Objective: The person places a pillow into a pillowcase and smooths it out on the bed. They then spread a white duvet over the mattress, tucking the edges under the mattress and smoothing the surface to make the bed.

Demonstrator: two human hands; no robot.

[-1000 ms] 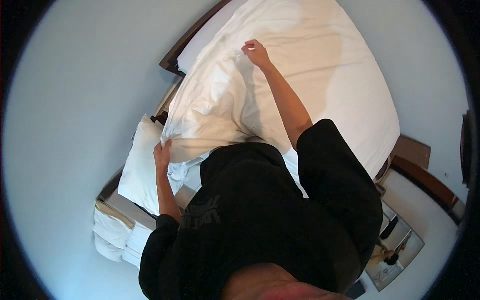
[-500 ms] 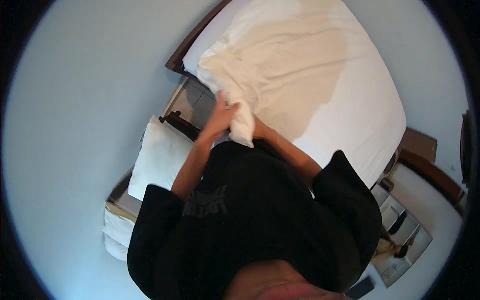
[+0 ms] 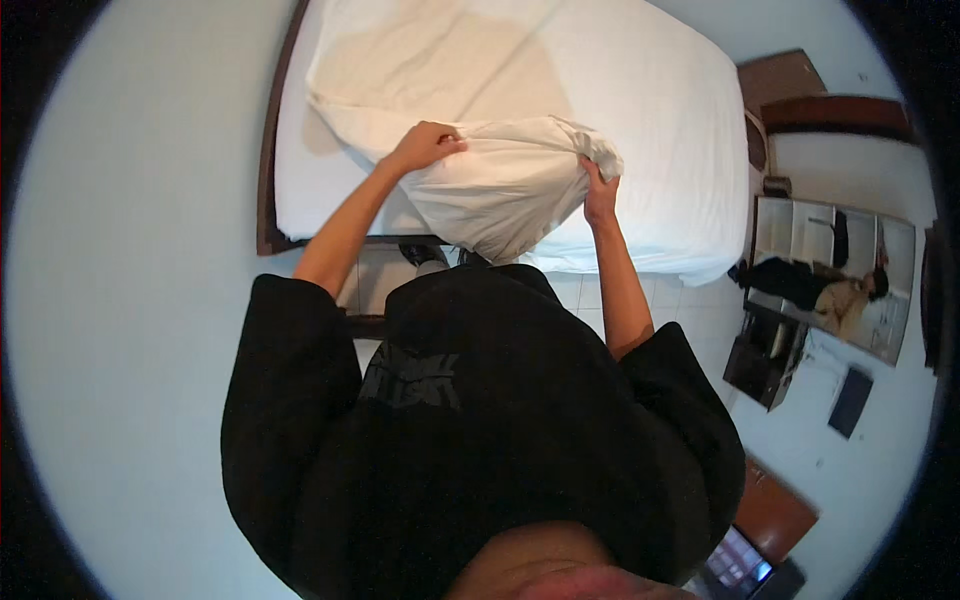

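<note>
A white sheet (image 3: 490, 185), bunched and wrinkled, is lifted over the near side of the bed. My left hand (image 3: 428, 147) pinches its upper fold, fingers closed on the fabric. To the right, my right hand (image 3: 600, 193) grips a gathered, crumpled corner of the same cloth. Between the hands the fabric sags toward my body in a loose pouch. Beneath it the bed (image 3: 660, 110) has a smooth white cover, and a tan patch of shadow or warm light falls across the far left part. Where the sheet ends beyond my left hand cannot be made out.
A dark brown bed frame (image 3: 268, 190) edges the mattress on the left. Pale floor tiles (image 3: 590, 290) show below the bed. At the right stand a white shelf unit (image 3: 885, 310) with dark and tan items, a dark cabinet (image 3: 765, 355) and a lit screen (image 3: 742, 562).
My view has turned, bringing the bed squarely ahead. My hands, close together before, are now spread apart, and the sheet is opened out between them. A white pillow at left has left view.
</note>
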